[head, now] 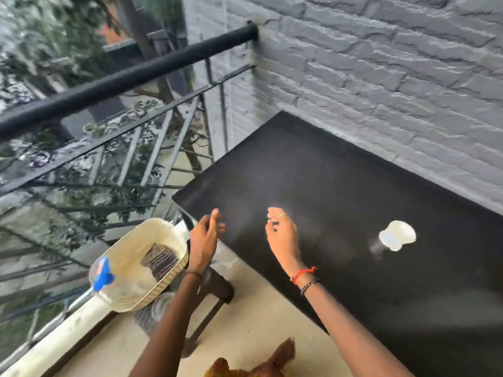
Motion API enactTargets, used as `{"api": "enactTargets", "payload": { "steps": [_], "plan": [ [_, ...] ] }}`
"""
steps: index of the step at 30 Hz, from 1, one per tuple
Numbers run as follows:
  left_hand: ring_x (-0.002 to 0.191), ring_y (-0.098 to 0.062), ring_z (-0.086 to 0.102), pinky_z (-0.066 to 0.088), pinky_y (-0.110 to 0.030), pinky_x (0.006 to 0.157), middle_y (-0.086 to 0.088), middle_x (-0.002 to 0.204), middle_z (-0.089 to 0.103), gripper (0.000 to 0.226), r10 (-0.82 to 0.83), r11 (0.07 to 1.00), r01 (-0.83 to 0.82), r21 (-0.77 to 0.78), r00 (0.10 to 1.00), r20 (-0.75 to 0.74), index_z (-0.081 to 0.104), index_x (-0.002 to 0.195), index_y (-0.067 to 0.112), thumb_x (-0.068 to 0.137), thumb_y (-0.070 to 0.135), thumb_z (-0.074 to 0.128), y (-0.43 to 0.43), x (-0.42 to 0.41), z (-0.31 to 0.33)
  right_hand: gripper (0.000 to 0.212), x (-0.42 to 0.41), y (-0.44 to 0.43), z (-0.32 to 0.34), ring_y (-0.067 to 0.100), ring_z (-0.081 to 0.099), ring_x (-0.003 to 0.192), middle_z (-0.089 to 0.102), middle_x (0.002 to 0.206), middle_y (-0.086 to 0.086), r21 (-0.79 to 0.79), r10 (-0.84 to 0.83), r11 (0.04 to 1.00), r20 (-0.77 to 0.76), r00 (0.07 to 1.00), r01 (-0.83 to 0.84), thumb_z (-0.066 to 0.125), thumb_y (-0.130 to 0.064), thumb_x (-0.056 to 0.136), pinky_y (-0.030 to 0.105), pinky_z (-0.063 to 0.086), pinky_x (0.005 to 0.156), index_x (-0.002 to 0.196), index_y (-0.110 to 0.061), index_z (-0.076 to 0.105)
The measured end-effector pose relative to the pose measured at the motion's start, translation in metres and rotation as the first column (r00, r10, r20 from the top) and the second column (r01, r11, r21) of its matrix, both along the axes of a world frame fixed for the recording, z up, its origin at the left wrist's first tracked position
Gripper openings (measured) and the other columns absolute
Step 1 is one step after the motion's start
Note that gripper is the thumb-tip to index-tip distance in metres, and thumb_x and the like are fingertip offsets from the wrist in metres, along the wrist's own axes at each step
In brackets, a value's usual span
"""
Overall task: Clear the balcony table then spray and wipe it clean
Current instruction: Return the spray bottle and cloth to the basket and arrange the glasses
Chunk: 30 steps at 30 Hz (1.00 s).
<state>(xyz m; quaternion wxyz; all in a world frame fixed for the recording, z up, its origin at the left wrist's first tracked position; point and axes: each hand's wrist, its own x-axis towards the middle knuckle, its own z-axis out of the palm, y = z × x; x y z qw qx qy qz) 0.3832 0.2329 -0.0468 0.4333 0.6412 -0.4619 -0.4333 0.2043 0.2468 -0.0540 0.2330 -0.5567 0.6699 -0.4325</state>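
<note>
Table (326, 172) nearly cleared: one white item (398, 235) remains, to right of fingers of right hand (281, 238). Both hands empty, fingers relaxed, loosely apart. Basket (128, 251) just left of left hand (204, 240). Spray and wipe still to do.

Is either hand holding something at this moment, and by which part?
Nothing is held: the left hand and the right hand are both empty.

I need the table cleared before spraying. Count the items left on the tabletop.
1: a white object with a clear part, blurred, right of centre on the black table. Its right end runs out of frame, so more may be hidden.
</note>
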Motion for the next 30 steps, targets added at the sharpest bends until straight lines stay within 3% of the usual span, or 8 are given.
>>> {"api": "enactTargets", "payload": {
  "steps": [3, 6, 7, 10, 13, 19, 24, 30],
  "plan": [
    [0.075, -0.017, 0.068, 0.054, -0.030, 0.074, -0.004, 0.081, 0.070, 0.027, 0.184, 0.976, -0.195, -0.093, 0.976, -0.119, 0.066, 0.097, 0.018, 0.101, 0.033, 0.044, 0.036, 0.046, -0.020, 0.019, 0.060, 0.014, -0.014, 0.024, 0.063, 0.093, 0.065, 0.113, 0.004, -0.009, 0.143, 0.990, -0.025, 0.989, -0.144, 0.051, -0.005, 0.086, 0.044, 0.053, 0.081, 0.101, -0.007, 0.062],
    [0.083, 0.002, 0.062, 0.047, -0.011, 0.078, 0.001, 0.091, 0.066, 0.021, 0.383, 0.907, -0.399, -0.136, 0.915, -0.128, 0.061, 0.108, 0.007, 0.102, 0.016, 0.043, 0.075, 0.084, -0.041, 0.017, 0.110, 0.024, -0.032, 0.023, 0.064, 0.091, 0.066, 0.108, 0.005, 0.110, 0.286, 0.954, -0.055, 0.957, -0.279, 0.051, -0.008, 0.087, 0.037, 0.052, 0.081, 0.101, -0.009, 0.062],
    [0.089, 0.001, 0.060, 0.044, -0.009, 0.082, -0.003, 0.096, 0.065, 0.019, 0.423, 0.891, -0.433, -0.138, 0.901, -0.095, 0.059, 0.109, 0.005, 0.101, 0.014, 0.044, 0.085, 0.091, -0.049, 0.017, 0.118, 0.026, -0.040, 0.024, 0.063, 0.091, 0.067, 0.105, 0.007, 0.167, 0.319, 0.938, -0.073, 0.945, -0.304, 0.051, -0.007, 0.088, 0.034, 0.050, 0.082, 0.101, -0.009, 0.061],
    [0.104, -0.026, 0.056, 0.044, -0.026, 0.091, -0.017, 0.109, 0.060, 0.020, 0.496, 0.868, -0.496, -0.023, 0.868, -0.004, 0.056, 0.112, 0.000, 0.098, 0.014, 0.053, 0.110, 0.122, -0.094, 0.029, 0.145, 0.029, -0.075, 0.028, 0.060, 0.102, 0.063, 0.109, 0.014, 0.372, 0.450, 0.831, -0.014, 0.893, -0.413, 0.053, 0.000, 0.085, 0.035, 0.046, 0.092, 0.113, -0.004, 0.056],
    [0.115, -0.036, 0.047, 0.040, -0.046, 0.103, -0.023, 0.119, 0.052, 0.050, 0.440, 0.873, -0.457, 0.171, 0.888, 0.130, 0.052, 0.121, 0.000, 0.084, 0.030, 0.067, 0.136, 0.145, -0.149, 0.060, 0.162, 0.029, -0.124, 0.023, 0.042, 0.129, 0.047, 0.136, 0.012, 0.577, 0.614, 0.665, -0.061, 0.787, -0.474, 0.064, -0.004, 0.082, 0.022, 0.027, 0.109, 0.137, -0.005, 0.041],
    [0.127, -0.044, 0.037, 0.033, -0.049, 0.108, -0.028, 0.136, 0.039, 0.097, 0.190, 0.847, -0.306, 0.435, 0.938, 0.290, 0.034, 0.143, -0.001, 0.066, 0.028, 0.087, 0.161, 0.168, -0.217, 0.105, 0.180, 0.017, -0.188, 0.028, 0.018, 0.142, 0.017, 0.153, 0.015, 0.760, 0.680, 0.517, -0.086, 0.728, -0.394, 0.078, -0.025, 0.073, 0.031, 0.020, 0.114, 0.149, -0.004, 0.007],
    [0.132, -0.045, 0.035, 0.030, -0.046, 0.111, -0.031, 0.141, 0.035, 0.115, 0.116, 0.856, -0.252, 0.451, 0.945, 0.307, 0.026, 0.145, -0.009, 0.057, 0.026, 0.092, 0.146, 0.175, -0.248, 0.118, 0.201, 0.009, -0.225, 0.028, 0.013, 0.144, 0.009, 0.154, 0.016, 0.767, 0.667, 0.509, -0.063, 0.743, -0.391, 0.083, -0.029, 0.066, 0.034, 0.021, 0.116, 0.149, -0.007, 0.001],
    [0.124, -0.046, 0.042, 0.036, -0.044, 0.104, -0.031, 0.131, 0.043, 0.107, 0.104, 0.877, -0.245, 0.412, 0.936, 0.336, 0.037, 0.135, -0.012, 0.052, 0.023, 0.094, 0.125, 0.170, -0.268, 0.119, 0.216, 0.004, -0.252, 0.025, 0.008, 0.144, 0.010, 0.156, 0.009, 0.725, 0.663, 0.550, -0.076, 0.745, -0.415, 0.084, -0.034, 0.062, 0.044, 0.025, 0.115, 0.149, -0.018, 0.005]
  ]
}}
